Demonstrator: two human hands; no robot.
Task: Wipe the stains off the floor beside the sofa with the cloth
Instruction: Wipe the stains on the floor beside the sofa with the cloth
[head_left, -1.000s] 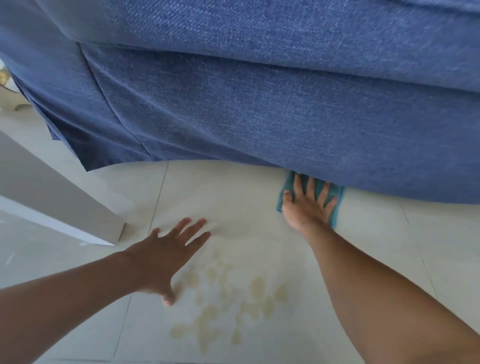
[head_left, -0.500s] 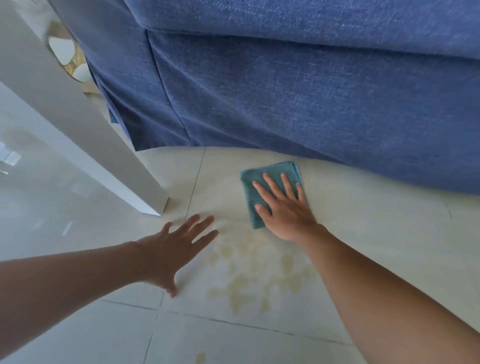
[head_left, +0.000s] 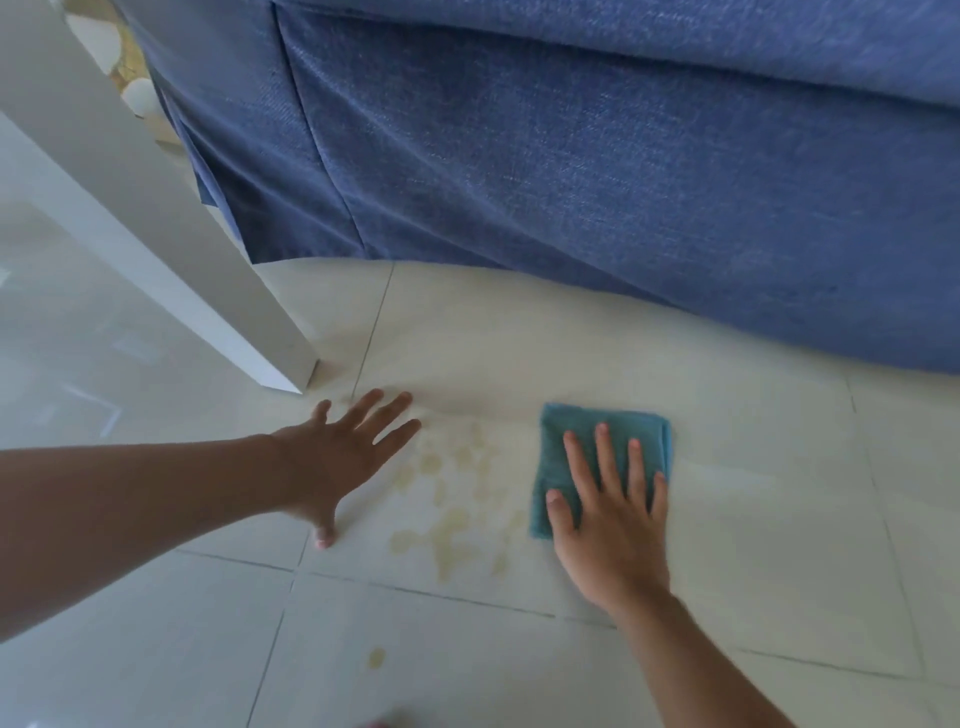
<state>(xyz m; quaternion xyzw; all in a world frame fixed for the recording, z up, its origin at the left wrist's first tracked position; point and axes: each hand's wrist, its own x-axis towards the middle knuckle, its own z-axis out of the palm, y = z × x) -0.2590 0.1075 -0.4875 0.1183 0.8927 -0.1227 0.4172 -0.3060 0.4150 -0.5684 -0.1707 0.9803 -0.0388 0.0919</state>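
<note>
A folded teal cloth (head_left: 582, 431) lies flat on the pale tiled floor (head_left: 779, 519), just right of a patch of yellowish stains (head_left: 457, 499). My right hand (head_left: 608, 514) presses down on the cloth with fingers spread. My left hand (head_left: 348, 457) rests flat on the floor left of the stains, fingers apart, holding nothing. One small separate stain (head_left: 376, 657) sits on the nearer tile. The blue sofa (head_left: 571, 156) fills the upper half of the view, its skirt reaching the floor behind the cloth.
A white table leg (head_left: 208, 291) slants down to the floor just beyond my left hand. Patterned flooring or a rug (head_left: 124, 78) shows at the upper left behind it. Tile joints cross the floor near me.
My right hand has slid the cloth from under the sofa's edge toward me, and it now lies to the right of the stains. The view has shifted; my left hand stays planted.
</note>
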